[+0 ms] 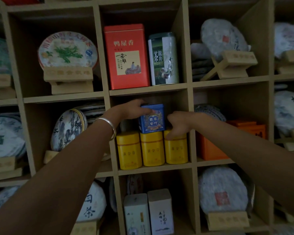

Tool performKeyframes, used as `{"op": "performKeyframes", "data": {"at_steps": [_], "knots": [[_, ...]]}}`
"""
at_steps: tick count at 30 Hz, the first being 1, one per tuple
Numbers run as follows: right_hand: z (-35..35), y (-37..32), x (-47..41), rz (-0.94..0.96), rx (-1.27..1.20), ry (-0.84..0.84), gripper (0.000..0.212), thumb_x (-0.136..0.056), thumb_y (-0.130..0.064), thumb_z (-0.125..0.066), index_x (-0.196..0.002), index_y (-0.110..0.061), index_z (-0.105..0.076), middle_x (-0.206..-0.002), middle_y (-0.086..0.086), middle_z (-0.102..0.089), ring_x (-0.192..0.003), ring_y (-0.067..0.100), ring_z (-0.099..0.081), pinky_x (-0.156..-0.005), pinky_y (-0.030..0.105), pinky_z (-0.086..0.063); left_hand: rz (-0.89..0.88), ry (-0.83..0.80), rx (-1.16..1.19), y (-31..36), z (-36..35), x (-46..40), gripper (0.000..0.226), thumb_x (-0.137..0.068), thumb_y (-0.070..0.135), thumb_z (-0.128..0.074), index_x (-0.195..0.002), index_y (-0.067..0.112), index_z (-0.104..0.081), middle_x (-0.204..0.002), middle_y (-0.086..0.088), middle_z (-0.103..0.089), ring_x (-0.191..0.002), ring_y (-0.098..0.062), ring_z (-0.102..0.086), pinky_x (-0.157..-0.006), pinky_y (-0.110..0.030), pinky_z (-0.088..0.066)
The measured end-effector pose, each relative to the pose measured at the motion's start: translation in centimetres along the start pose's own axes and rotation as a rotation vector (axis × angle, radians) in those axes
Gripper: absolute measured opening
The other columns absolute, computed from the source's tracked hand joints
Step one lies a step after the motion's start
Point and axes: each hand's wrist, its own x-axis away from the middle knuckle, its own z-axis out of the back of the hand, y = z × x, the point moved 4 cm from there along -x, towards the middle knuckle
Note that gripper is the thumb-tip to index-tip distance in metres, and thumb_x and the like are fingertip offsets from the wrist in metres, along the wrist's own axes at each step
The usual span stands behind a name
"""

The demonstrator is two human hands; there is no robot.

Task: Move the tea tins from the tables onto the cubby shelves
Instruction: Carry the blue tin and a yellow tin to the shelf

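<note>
Atop yellow tins (152, 148), blue tin (152, 120), gripped.

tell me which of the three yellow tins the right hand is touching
The rightmost yellow tin: the right hand rests on its lid. The middle yellow tin and the left yellow tin are untouched by it.

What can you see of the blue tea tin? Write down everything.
The blue tea tin is a small square-sided box with colourful printed artwork, apparently metal. It stands upright on top of the yellow tins in the middle cubby. The left hand grips its top left corner; the right hand is just beside it.
</note>
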Motion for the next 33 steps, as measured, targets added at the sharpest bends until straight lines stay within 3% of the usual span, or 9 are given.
{"op": "performKeyframes", "data": {"at_steps": [4, 6, 9, 16, 19, 24, 28, 30, 33], "knots": [[1.7, 0.4, 0.0, -0.011, -0.334, 0.314, 0.060, -0.079, -0.044, -0.069, -0.124, -0.008, -0.052, -0.120, 0.009, -0.061, -0.101, 0.019, -0.059, -0.082, 0.031, -0.050, 0.006, 0.049, 0.064, 0.0, 0.0, 0.1, 0.040, -0.087, 0.030, -0.068, -0.123, 0.018, -0.054, -0.108, 0.003, -0.059, -0.091, -0.007, -0.058, -0.071, -0.017, -0.045], [1.2, 0.6, -0.3, -0.039, -0.511, 0.328, 0.055, -0.080, -0.040, -0.069, -0.122, -0.008, -0.054, -0.120, 0.009, -0.063, -0.104, 0.021, -0.061, -0.091, 0.039, -0.052, 0.000, 0.092, 0.152, -0.2, -0.2, 0.2, 0.033, -0.086, 0.024, -0.070, -0.113, 0.023, -0.052, -0.096, 0.008, -0.059, -0.080, 0.002, -0.056, -0.059, -0.007, -0.045], [0.2, -0.2, -0.9, -0.016, -0.685, 0.335, 0.045, -0.080, -0.027, -0.072, -0.119, -0.011, -0.056, -0.119, 0.008, -0.065, -0.102, 0.018, -0.063, -0.087, 0.033, -0.054, 0.027, 0.152, 0.300, -0.8, -0.3, 0.8, 0.028, -0.079, 0.019, -0.076, -0.095, 0.025, -0.054, -0.092, 0.012, -0.062, -0.076, 0.002, -0.058, -0.054, -0.008, -0.047], [-1.1, -1.2, -1.6, -0.009, -0.717, 0.418, 0.054, -0.078, -0.029, -0.074, -0.124, -0.009, -0.052, -0.119, 0.007, -0.064, -0.101, 0.018, -0.063, -0.085, 0.036, -0.056, 0.035, 0.199, 0.436, -2.1, 0.1, 1.5, 0.023, -0.074, 0.015, -0.080, -0.087, 0.021, -0.061, -0.083, 0.007, -0.071, -0.071, -0.001, -0.069, -0.059, -0.016, -0.053], [-1.2, -0.8, -1.5, -0.006, -0.715, 0.450, 0.054, -0.079, -0.029, -0.074, -0.124, -0.011, -0.052, -0.118, 0.006, -0.064, -0.097, 0.015, -0.063, -0.076, 0.026, -0.053, 0.028, 0.182, 0.440, -1.8, -0.2, 1.4, 0.020, -0.076, 0.013, -0.078, -0.085, 0.020, -0.062, -0.082, 0.007, -0.071, -0.068, -0.001, -0.069, -0.057, -0.015, -0.053], [-1.1, 0.1, -1.3, -0.045, -0.713, 0.441, 0.055, -0.077, -0.030, -0.075, -0.124, -0.012, -0.053, -0.116, 0.007, -0.065, -0.097, 0.018, -0.064, -0.079, 0.031, -0.056, 0.032, 0.169, 0.441, -1.4, -0.8, 0.9, 0.018, -0.079, 0.015, -0.075, -0.090, 0.019, -0.062, -0.093, -0.002, -0.071, -0.083, -0.012, -0.069, -0.069, -0.023, -0.056], [-1.1, 0.2, -1.6, -0.058, -0.676, 0.437, 0.053, -0.077, -0.031, -0.074, -0.122, -0.012, -0.053, -0.114, 0.006, -0.066, -0.088, 0.013, -0.061, -0.061, 0.018, -0.047, 0.073, 0.185, 0.458, -1.6, -0.6, 0.9, 0.042, -0.074, 0.021, -0.080, -0.106, 0.014, -0.054, -0.100, -0.001, -0.067, -0.090, -0.013, -0.066, -0.071, -0.024, -0.053], [-1.1, 0.3, -1.7, -0.073, -0.647, 0.430, 0.053, -0.077, -0.033, -0.074, -0.120, -0.012, -0.054, -0.114, 0.007, -0.065, -0.089, 0.014, -0.061, -0.062, 0.020, -0.048, 0.083, 0.208, 0.463, -1.6, -0.5, 1.2, 0.051, -0.072, 0.026, -0.081, -0.109, 0.018, -0.047, -0.097, 0.005, -0.063, -0.084, -0.006, -0.065, -0.062, -0.018, -0.051], [-1.1, 0.6, -1.7, -0.119, -0.625, 0.445, 0.059, -0.076, -0.038, -0.074, -0.122, -0.009, -0.052, -0.115, 0.007, -0.064, -0.093, 0.016, -0.061, -0.069, 0.027, -0.051, 0.046, 0.216, 0.459, -1.6, -0.3, 1.6, 0.036, -0.076, 0.026, -0.079, -0.091, 0.030, -0.046, -0.087, 0.013, -0.060, -0.060, 0.010, -0.064, -0.045, -0.007, -0.045]]}}
